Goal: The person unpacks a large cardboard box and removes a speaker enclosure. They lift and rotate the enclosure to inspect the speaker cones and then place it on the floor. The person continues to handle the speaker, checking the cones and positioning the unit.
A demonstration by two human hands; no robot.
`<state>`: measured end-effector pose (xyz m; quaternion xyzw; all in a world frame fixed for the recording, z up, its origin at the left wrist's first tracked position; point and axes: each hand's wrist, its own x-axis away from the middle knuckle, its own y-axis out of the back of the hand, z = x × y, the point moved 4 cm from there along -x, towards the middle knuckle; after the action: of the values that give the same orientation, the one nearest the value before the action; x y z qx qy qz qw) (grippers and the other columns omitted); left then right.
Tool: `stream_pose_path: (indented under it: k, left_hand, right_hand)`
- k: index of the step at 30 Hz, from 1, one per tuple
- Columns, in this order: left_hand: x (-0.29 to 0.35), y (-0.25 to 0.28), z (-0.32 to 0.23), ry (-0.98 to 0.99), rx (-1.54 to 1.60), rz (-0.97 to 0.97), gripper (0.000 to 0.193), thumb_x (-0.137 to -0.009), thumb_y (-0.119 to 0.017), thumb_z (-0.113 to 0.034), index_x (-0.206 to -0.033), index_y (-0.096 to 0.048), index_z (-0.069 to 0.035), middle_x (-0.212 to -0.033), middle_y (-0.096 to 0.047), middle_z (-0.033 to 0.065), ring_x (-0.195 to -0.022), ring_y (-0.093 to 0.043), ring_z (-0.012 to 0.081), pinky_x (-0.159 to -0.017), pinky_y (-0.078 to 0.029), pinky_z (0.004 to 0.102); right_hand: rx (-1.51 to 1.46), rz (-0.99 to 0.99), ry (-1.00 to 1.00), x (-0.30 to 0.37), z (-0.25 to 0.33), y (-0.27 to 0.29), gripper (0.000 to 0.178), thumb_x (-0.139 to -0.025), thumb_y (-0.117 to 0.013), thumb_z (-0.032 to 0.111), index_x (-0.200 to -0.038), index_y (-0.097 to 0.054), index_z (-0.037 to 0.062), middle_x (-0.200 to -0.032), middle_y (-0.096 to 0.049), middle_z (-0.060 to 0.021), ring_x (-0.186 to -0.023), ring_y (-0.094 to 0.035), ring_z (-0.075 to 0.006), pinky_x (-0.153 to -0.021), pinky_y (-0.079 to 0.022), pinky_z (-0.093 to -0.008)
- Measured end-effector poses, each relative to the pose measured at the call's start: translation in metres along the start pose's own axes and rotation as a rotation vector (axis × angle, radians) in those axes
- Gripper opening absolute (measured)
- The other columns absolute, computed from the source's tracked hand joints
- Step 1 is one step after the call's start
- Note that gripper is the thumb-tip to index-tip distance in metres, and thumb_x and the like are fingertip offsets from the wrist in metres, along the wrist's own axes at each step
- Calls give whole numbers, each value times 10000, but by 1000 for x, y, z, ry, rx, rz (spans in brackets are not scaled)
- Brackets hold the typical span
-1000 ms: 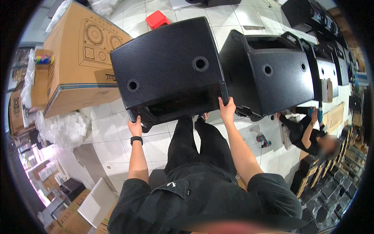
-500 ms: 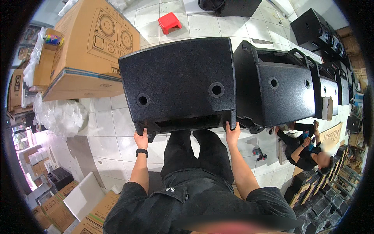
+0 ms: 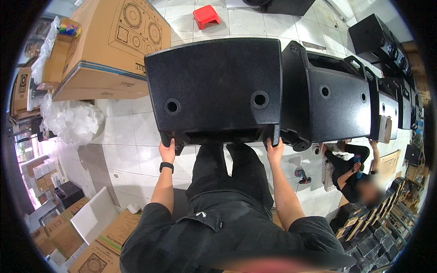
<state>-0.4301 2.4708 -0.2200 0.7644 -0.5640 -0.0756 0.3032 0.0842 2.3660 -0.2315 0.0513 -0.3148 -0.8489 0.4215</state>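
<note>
A large black speaker cabinet (image 3: 214, 77) is in front of me, its textured face turned up, with two round holes and a dark recess along the near edge. My left hand (image 3: 167, 149) grips the cabinet's near left corner, thumb on top. At the near right corner my right hand (image 3: 274, 150) is closed the same way; the fingers underneath are hidden from view. Close on the right stands another black speaker cabinet (image 3: 337, 100), with more of them in a row beyond it.
A big printed carton (image 3: 102, 68) stands left of the cabinet, with clear plastic wrap (image 3: 73, 120) below it. Further off is a red stool (image 3: 206, 17). A cordless drill (image 3: 302, 176) lies on the tiled floor. At right a person (image 3: 353, 170) sits with a tool in hand.
The cabinet appears slightly higher and further right in view, both my hands still on it. The seated person has stretched an arm toward the cabinets and leaned their head.
</note>
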Motion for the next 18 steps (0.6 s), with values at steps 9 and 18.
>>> stream_pose_path:
  k: [9,18]
  left_hand:
    - [-24,-3,-24,9,-64,-2,246,-903,-729,-171,-1008,-680,46,-900,-734,127,-865,-675,193,-814,-521,339]
    - [-39,-4,-32,-56,-47,-20,258,-889,-740,-169,-1031,-684,38,-915,-738,151,-865,-696,236,-821,-525,357]
  right_hand:
    - [-39,18,13,-21,8,-13,311,-883,-714,186,-1022,-591,-64,-847,-641,-259,-784,-617,-424,-743,-481,-451]
    - [-36,-9,96,-33,34,-15,259,-881,-715,172,-934,-579,-42,-771,-608,-200,-704,-567,-363,-697,-462,-435]
